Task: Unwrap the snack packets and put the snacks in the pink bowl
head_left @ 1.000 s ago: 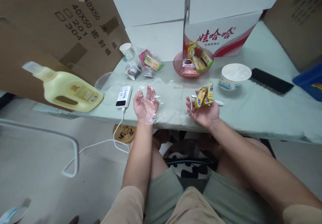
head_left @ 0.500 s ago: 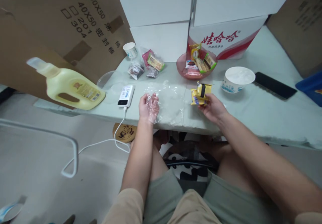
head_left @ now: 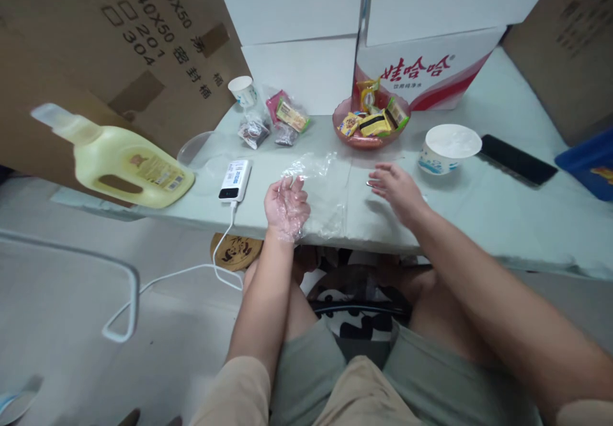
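Note:
A crinkled clear plastic bag (head_left: 325, 193) is gathered in my left hand (head_left: 288, 207), whose fingers are curled with the film over the palm. The rest of the bag spreads to the right across the tabletop. My right hand (head_left: 396, 191) is empty, its fingers stretched out and apart, just in front of a pink glass bowl (head_left: 352, 138). Inside the bowl lie several wrapped snacks, among them a yellow snack packet with a dark band (head_left: 375, 124) and a yellow-and-blue packet (head_left: 348, 124) beside it.
A white paper bowl (head_left: 438, 158) and a black phone-like slab (head_left: 520, 161) are to the right. On the left are a power bank (head_left: 234, 180) with its cable, a yellow detergent jug (head_left: 138, 167), bagged snacks (head_left: 292, 116) and a paper cup (head_left: 243, 92). Cardboard boxes (head_left: 301, 78) stand behind.
The yellow packets have left my right hand and now lie in the pink bowl. My right hand's fingers have opened. My left hand still has the bag, palm turned up more.

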Demonstrator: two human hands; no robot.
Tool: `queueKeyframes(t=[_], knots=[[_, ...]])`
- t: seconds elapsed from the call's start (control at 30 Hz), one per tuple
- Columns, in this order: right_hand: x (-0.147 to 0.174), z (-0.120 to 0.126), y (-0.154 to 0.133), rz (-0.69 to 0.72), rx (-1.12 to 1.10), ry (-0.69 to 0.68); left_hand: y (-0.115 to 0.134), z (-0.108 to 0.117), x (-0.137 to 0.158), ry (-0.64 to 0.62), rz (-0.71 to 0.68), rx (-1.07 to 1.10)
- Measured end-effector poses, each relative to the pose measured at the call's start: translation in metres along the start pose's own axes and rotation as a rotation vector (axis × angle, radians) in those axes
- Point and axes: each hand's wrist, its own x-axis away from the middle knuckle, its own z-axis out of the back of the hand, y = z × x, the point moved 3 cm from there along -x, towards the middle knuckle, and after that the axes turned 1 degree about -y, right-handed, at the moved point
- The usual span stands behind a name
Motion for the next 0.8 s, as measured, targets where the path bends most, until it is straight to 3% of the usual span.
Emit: queueKeyframes(t=[0.13, 0.23, 0.3, 0.37, 0.5, 0.57, 0.7, 0.8], knots=[[0.058, -0.021, 0.029, -0.117, -0.188, -0.156, -0.008, -0.006, 0.010, 0.096, -0.113, -0.082], [0.070, -0.035, 0.031, -0.177, -0.242, -0.293, -0.014, -0.011, 0.012, 0.107, -0.118, -0.067], [0.065, -0.033, 0.028, -0.092, -0.191, -0.237, -0.015, -0.013, 0.009, 0.075, -0.075, -0.037], [0.058, -0.021, 0.024, 0.058, -0.115, -0.085, -0.014, -0.012, 0.004, 0.059, -0.010, -0.035], [0.048, 0.006, 0.017, 0.246, -0.014, 0.095, -0.007, -0.004, -0.004, 0.159, 0.000, -0.128], [0.047, 0.015, 0.013, 0.281, -0.011, 0.126, -0.008, -0.003, -0.003, 0.158, -0.012, -0.201], [0.049, 0.019, 0.009, 0.284, -0.046, 0.132, -0.023, -0.009, 0.001, -0.008, 0.041, -0.510], [0.052, 0.016, 0.007, 0.276, -0.043, 0.107, -0.033, -0.009, 0.000, 0.039, 0.020, -0.669]])
